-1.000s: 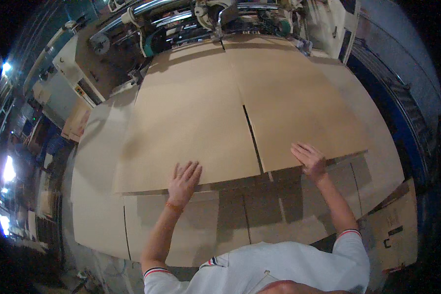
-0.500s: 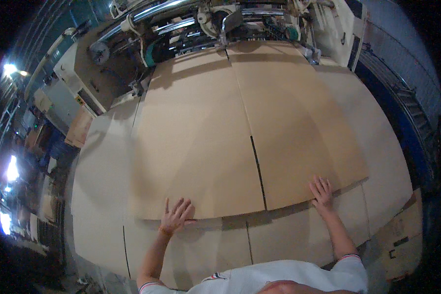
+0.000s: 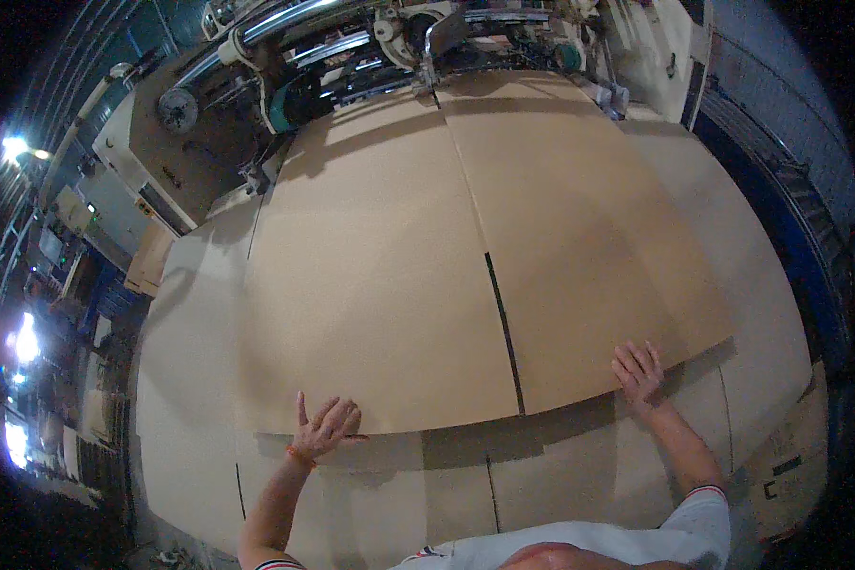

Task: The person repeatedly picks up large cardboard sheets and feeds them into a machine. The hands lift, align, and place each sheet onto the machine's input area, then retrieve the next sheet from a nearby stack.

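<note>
Head view: a slotted brown cardboard sheet (image 3: 380, 275) lies with its near edge beneath spread left fingers (image 3: 330, 416) and bent right fingers (image 3: 635, 364); grip unclear.

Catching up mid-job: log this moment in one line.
left hand: at near edge of cardboard sheet | right hand: at same edge | machine: at far end

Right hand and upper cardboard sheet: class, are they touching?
Touching. The head view shows the right hand with its fingers laid over the near edge of the upper cardboard sheet, no gap visible.
</note>
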A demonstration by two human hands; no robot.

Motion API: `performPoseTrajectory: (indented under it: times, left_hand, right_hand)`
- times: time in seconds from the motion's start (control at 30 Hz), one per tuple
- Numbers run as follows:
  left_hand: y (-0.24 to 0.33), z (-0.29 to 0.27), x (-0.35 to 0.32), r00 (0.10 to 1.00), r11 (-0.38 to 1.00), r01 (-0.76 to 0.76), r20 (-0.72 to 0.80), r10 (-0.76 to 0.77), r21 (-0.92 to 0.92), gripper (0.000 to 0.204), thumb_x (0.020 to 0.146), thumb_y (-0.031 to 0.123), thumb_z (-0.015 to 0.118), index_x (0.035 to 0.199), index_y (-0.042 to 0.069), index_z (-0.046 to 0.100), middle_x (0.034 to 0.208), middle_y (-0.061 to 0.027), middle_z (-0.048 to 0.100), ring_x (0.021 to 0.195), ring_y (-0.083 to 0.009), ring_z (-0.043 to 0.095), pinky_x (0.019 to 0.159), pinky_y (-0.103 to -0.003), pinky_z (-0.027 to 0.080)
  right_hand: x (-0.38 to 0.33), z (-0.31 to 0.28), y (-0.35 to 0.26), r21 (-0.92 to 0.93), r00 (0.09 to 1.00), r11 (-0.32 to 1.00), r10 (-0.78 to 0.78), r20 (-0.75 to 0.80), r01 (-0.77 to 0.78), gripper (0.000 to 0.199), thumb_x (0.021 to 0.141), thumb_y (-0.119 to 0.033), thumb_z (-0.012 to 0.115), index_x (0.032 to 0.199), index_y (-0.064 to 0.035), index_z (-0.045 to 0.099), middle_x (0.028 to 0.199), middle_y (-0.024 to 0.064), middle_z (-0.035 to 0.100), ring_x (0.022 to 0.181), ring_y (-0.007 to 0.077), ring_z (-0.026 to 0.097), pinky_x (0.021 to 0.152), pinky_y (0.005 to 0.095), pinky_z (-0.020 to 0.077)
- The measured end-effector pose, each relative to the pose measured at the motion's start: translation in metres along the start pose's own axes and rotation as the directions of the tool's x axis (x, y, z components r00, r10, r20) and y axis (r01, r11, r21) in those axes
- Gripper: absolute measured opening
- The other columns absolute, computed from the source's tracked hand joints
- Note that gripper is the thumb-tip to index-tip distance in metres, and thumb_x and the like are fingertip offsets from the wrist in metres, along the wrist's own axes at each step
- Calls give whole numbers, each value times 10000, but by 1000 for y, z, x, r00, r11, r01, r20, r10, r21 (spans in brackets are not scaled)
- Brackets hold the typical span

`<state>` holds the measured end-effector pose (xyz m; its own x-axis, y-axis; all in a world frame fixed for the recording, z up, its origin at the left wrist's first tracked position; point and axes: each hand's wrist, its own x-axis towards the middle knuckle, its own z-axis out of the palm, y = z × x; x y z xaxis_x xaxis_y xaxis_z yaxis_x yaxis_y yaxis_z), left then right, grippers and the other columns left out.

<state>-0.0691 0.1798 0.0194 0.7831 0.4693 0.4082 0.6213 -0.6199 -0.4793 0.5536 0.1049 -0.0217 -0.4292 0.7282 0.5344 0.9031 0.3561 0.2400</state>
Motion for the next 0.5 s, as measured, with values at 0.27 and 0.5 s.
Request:
performPoseTrajectory:
  times: [0.27,0.5]
  left_hand:
    - [-24,3,-2,993,996,-31,119,22,80,477,856,347,642,1290,239,478,1375,-26,472,1282,-198,426,1043,-671,236]
    - [-47,-7,43,996,996,42,85,-36,-80,316,871,172,635,1177,112,583,1237,-50,597,1134,-204,576,1015,-450,407]
  right_hand:
    - [44,-25,-3,-19,987,998,-62,-150,60,293,827,-121,625,1111,-148,553,1196,53,620,1112,297,582,944,485,457]
    - [45,8,13,19,999,999,-45,-19,45,363,794,-115,658,1129,-159,528,1199,32,596,1093,280,577,869,427,520]
